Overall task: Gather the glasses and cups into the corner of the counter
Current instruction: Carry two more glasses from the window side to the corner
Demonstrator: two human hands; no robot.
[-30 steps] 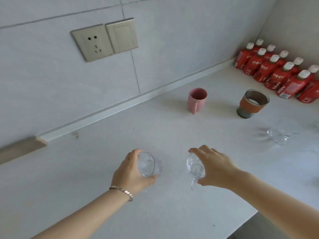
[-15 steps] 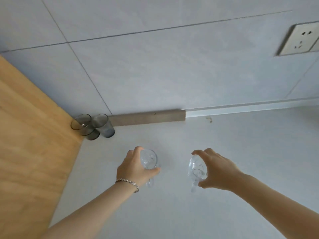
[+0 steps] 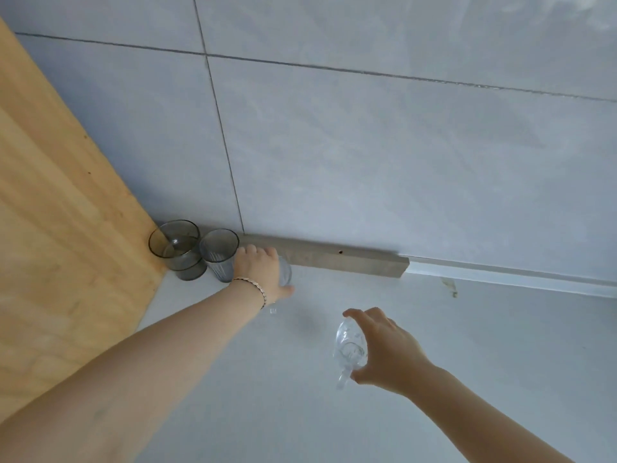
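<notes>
Cup [image 3: 285,273] gripped in left hand [image 3: 258,274], mug [image 3: 349,345] in right hand [image 3: 389,354], both empty

On one table [image 3: 467,362]: two grey tumblers [image 3: 177,250] [image 3: 219,259], two clear cups [image 3: 285,275] [image 3: 350,345], two hands [image 3: 258,274] [image 3: 389,349], one bracelet [image 3: 252,286]; alongside, one wooden panel [image 3: 50,228] and one grey skirting strip [image 3: 334,262].

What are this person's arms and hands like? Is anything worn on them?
Both forearms are bare: no sleeves or gloves in view. The left hand has a thin bracelet of small pale links at the wrist. The right hand shows no bracelet, watch or ring.
</notes>
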